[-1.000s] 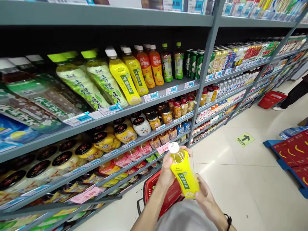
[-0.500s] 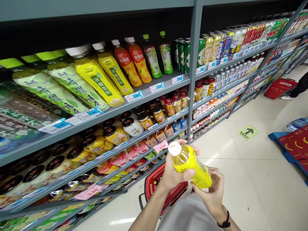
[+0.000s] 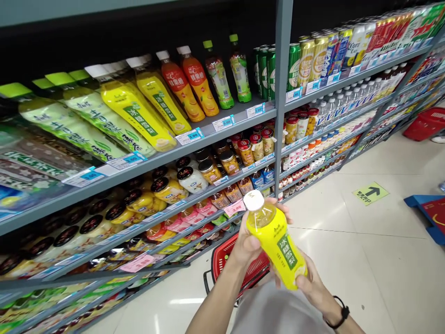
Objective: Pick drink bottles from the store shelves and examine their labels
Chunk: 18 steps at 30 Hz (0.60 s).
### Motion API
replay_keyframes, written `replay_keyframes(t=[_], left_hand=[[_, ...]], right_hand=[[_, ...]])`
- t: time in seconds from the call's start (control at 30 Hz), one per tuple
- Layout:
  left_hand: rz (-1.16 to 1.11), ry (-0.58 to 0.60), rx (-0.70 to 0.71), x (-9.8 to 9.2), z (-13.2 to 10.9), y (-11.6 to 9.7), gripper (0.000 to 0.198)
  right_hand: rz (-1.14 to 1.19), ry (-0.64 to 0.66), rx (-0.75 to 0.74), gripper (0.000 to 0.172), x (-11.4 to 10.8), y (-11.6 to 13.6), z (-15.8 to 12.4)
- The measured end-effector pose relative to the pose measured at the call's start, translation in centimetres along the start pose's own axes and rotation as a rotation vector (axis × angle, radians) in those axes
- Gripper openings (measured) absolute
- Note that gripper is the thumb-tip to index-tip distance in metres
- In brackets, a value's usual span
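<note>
A yellow drink bottle with a white cap and a green label panel is held tilted in front of my body, its printed front facing me. My left hand grips it around the upper part, thumb on the near side and fingertips showing behind. The lower end rests in my right hand, whose thumb presses near the base; a black band circles that wrist. Matching yellow bottles lean on the upper shelf to the left, beside orange juice bottles.
A red shopping basket stands on the floor below my hands. Lower shelves carry jars and small drinks. Cans line the shelf to the right. A green arrow sign marks the floor; a blue pallet sits at the right.
The bottle has been turned so its label now faces me, and my right hand has shifted down around its base with the thumb in front. The view has swung slightly left.
</note>
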State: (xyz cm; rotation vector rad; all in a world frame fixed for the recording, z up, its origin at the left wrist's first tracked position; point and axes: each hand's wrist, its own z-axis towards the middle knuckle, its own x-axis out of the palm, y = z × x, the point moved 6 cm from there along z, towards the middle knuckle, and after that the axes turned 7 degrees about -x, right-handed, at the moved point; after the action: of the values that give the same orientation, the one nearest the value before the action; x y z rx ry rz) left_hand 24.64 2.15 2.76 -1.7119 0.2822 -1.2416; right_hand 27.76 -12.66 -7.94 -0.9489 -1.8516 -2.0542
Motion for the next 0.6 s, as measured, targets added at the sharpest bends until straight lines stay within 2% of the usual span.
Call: replay_keyframes(t=[0.1, 0.17, 0.3, 0.5, 0.6], left_hand=[[-0.031, 0.101, -0.039, 0.7, 0.2, 0.5, 0.087], [-0.031, 0.143, -0.049, 1.2, 0.1, 0.4, 0.088], [-0.015, 0.134, -0.024, 1.7, 0.0, -0.5, 0.089], [-0.082, 0.206, 0.005, 1.6, -0.2, -1.2, 0.068], [-0.09, 0.22, -0.034, 1.3, -0.2, -1.2, 0.077]], right_hand=[[-0.132, -0.095, -0.071, 0.072, -0.2, 1.2, 0.2], [-0.18, -0.108, -0.113, 0.071, 0.1, 1.3, 0.2], [-0.204, -0.093, -0.14, 0.072, 0.7, 0.4, 0.3], [-0.2, -0.077, -0.145, 0.072, 1.2, -0.3, 0.4], [-0.19, -0.096, -0.144, 0.07, 1.3, -0.5, 0.5]])
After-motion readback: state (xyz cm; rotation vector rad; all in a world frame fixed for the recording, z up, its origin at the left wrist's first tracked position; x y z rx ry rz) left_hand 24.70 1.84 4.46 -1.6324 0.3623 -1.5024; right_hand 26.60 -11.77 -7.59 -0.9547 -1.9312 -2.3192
